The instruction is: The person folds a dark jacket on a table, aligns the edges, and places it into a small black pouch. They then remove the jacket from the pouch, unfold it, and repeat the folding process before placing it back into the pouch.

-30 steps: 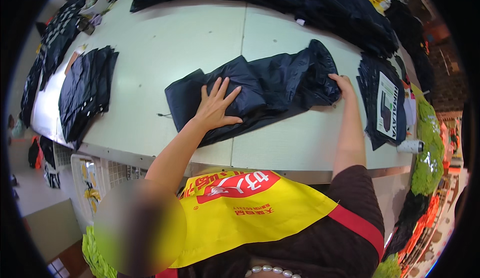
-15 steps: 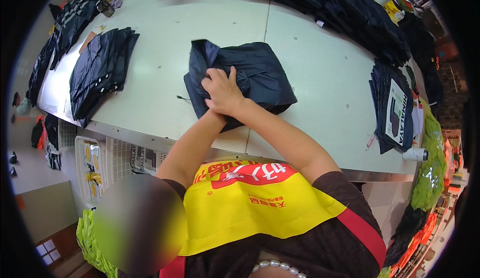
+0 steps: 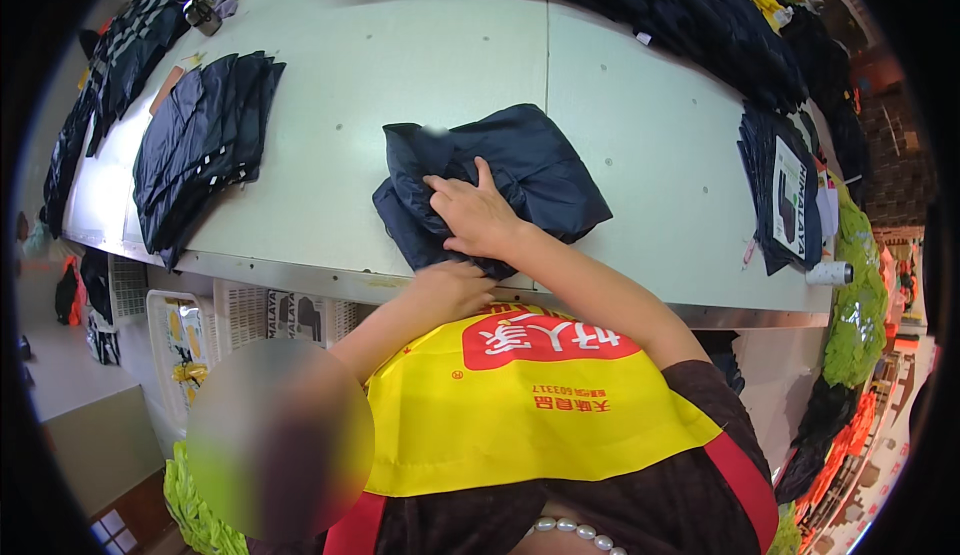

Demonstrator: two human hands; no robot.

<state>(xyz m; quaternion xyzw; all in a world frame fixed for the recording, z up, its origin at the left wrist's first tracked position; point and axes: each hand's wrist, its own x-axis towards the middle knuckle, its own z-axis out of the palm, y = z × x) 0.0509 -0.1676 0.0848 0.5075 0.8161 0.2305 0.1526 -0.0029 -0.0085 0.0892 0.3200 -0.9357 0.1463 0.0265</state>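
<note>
A dark navy piece of thin, shiny fabric (image 3: 555, 180) lies bunched and partly folded on the table near its front edge. What kind of article it is, I cannot tell. On top of it rests my right hand (image 3: 478, 217), palm down, its fingers spread over the folds at the middle. My left hand (image 3: 450, 290) is lower, at the fabric's near edge by the table rim, with fingers stretched to the right. The left fingertips lie just below the right wrist.
The pale table (image 3: 330, 155) bears a stack of dark pieces (image 3: 205, 140) at left and another stack (image 3: 765, 190) at right, with a printed card (image 3: 792, 200) on it. A long dark fabric heap (image 3: 580, 0) lines the far side. White crates (image 3: 180, 330) stand below left; a thread spool (image 3: 830, 273) sits right.
My left hand has come out from beneath the right wrist and moved down toward the table edge. The right hand stays on the fabric, which has shifted slightly nearer and lies flatter at its upper left.
</note>
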